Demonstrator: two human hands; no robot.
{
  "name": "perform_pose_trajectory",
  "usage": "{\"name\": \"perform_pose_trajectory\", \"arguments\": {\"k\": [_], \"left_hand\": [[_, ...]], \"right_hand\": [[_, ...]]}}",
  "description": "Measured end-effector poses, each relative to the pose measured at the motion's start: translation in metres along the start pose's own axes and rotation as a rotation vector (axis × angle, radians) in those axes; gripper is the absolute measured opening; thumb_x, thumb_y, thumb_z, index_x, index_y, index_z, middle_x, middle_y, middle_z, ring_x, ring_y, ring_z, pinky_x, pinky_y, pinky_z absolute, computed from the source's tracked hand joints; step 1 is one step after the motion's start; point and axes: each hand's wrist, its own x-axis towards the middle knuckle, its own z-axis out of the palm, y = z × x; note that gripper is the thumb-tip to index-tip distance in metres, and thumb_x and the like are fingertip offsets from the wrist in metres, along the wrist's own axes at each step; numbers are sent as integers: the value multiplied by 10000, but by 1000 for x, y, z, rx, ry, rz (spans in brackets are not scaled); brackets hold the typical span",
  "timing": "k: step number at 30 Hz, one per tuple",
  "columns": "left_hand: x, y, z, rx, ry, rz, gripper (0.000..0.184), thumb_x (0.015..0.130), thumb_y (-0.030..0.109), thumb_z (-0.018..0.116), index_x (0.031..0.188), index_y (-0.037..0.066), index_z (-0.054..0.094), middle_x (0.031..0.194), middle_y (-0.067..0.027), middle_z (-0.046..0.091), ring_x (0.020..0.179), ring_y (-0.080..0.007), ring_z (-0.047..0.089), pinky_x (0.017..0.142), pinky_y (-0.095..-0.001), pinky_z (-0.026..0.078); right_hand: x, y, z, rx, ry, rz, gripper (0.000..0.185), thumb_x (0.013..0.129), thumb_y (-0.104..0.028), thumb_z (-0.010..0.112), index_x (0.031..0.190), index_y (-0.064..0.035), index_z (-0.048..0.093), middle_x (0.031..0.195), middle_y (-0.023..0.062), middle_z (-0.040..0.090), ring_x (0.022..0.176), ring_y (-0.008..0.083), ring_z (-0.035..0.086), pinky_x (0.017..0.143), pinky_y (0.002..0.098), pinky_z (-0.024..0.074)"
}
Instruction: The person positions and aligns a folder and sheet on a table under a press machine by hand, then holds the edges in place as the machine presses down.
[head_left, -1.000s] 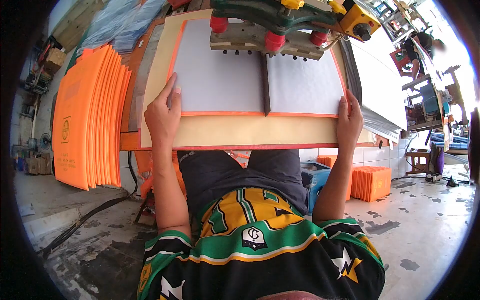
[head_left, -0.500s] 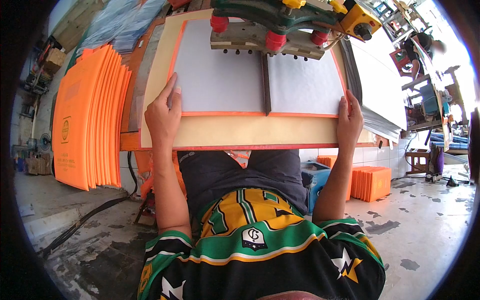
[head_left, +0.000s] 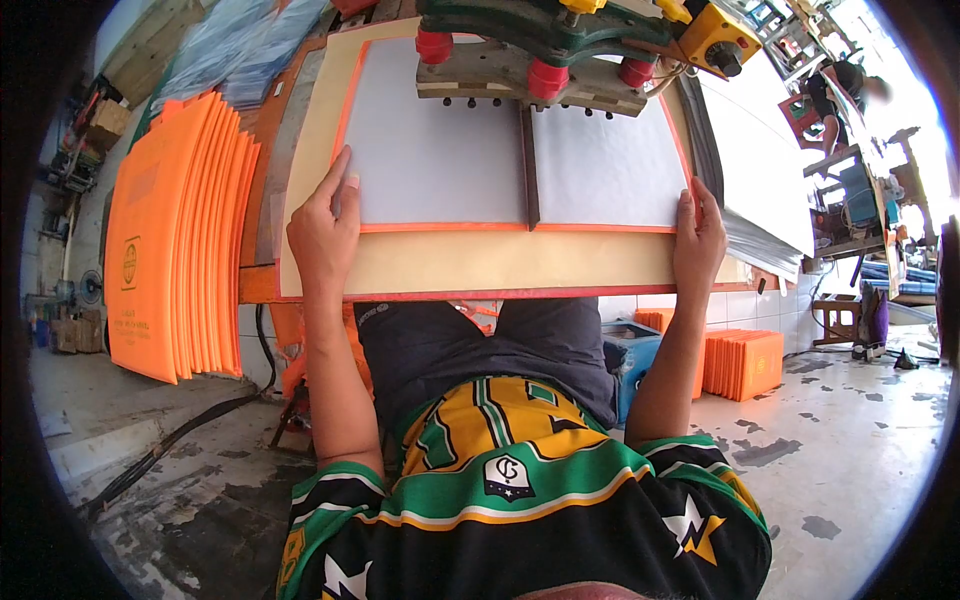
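Note:
An orange-edged folder (head_left: 440, 227) lies opened out on a cream board, its inside covered by pale, translucent sheets. A dark strip (head_left: 532, 170) runs down its middle, below the press head. At the folder's left edge is my left hand (head_left: 325, 220), index finger stretched along the border and thumb close beside it. My right hand (head_left: 700, 232) holds the opposite edge, thumb and fingers near the lower right corner. The undersides of both grips are hidden.
The green press head (head_left: 550, 35) with red knobs overhangs the folder. Orange folders (head_left: 180, 240) stand stacked at left; more (head_left: 742, 365) sit on the floor at right. A yellow control box (head_left: 718, 42) is on the press. Another person (head_left: 838, 95) is at far right.
My left hand and the folder's left side appear shifted very slightly left. The right hand keeps its place at the edge.

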Motion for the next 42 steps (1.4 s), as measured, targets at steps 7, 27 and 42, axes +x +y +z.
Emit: {"name": "perform_pose_trajectory", "arguments": {"k": [7,27,42], "left_hand": [[1,-12,8,-7,76,110,413,1094,368,631,1475,232,712,1037,-193,809,867,-297,777,827,-388,583],[0,-6,3,-2,16,31,422,1095,403,627,1478,246,708,1079,-206,808,968,-312,796,872,-404,593],[-1,-16,13,-28,149,171,455,1089,343,632,1497,151,686,1293,-212,773,1112,-359,768,980,-412,582]], "right_hand": [[0,1,1,-29,3,12,462,1124,-326,579,1411,20,684,1337,275,740,1285,419,710,1061,490,553],[0,0,0,-44,-7,32,471,1126,-357,578,1411,0,692,1318,265,751,1253,408,729,1040,488,566],[1,5,1,-21,2,20,460,1123,-334,589,1412,11,685,1327,255,749,1253,404,725,1049,470,557]]}}
